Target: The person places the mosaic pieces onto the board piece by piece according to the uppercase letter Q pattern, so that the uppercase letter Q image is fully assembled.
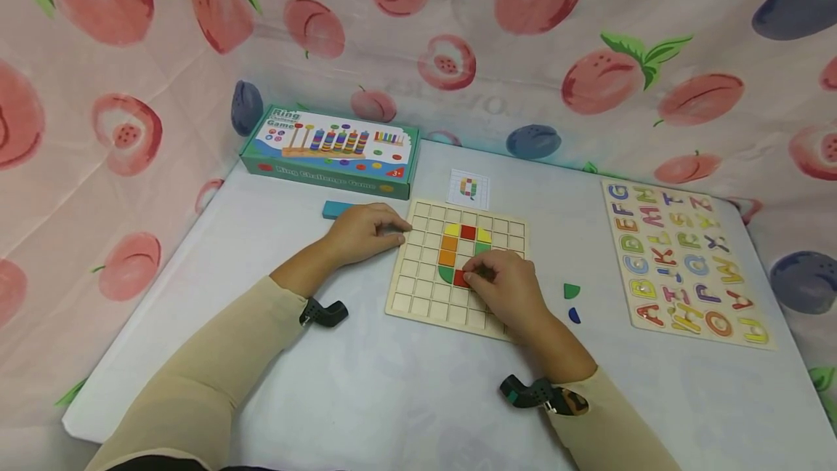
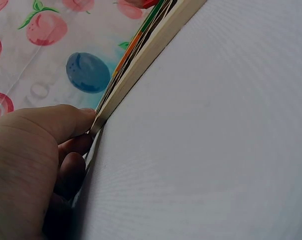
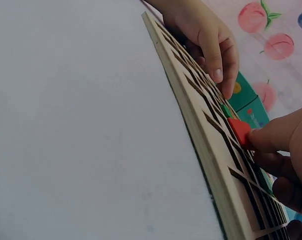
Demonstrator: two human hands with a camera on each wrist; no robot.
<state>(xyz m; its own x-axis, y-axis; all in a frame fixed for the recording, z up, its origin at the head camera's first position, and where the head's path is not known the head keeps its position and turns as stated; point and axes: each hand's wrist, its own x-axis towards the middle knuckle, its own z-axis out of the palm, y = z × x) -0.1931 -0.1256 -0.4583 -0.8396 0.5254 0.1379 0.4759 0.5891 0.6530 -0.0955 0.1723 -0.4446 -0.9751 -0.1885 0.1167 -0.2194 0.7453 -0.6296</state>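
A wooden grid board (image 1: 418,288) lies flat on the table, bearing a ring of coloured pieces: yellow corners, a red square (image 1: 468,232), orange squares (image 1: 448,250) and green pieces. My left hand (image 1: 366,233) holds the board's left edge, thumb and finger at its rim in the left wrist view. Over the lower part of the ring, my right hand (image 1: 506,286) pinches a red square piece (image 3: 239,131), slightly tilted at the grid, beside the green rounded piece (image 1: 446,275). My right hand hides part of the board's right side.
Right of the board lie a green quarter-round piece (image 1: 572,291) and a blue half-round piece (image 1: 574,315). A pattern card (image 1: 480,198) sits behind it. An alphabet board (image 1: 680,267) is farther right. At the back left are a game box (image 1: 330,155) and a teal block (image 1: 336,209).
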